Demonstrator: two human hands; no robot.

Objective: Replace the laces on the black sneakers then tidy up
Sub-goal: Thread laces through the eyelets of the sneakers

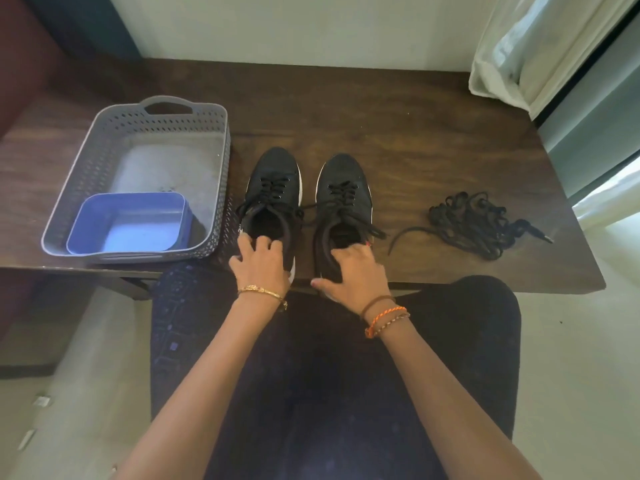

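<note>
Two black sneakers with white soles stand side by side, toes pointing away, near the table's front edge. Both are laced with black laces. My left hand (260,263) grips the heel of the left sneaker (273,188), fingers curled over the collar. My right hand (351,270) grips the heel of the right sneaker (343,192), fingers hooked into its opening, thumb spread to the left. A loose bundle of black laces (474,225) lies on the table to the right of the shoes, one end trailing toward the right sneaker.
A grey perforated basket (104,161) stands at the left on the dark wooden table (381,109); a small blue plastic box (83,223) sits inside its near corner. A white curtain (526,46) hangs at the back right. My lap is below the table edge.
</note>
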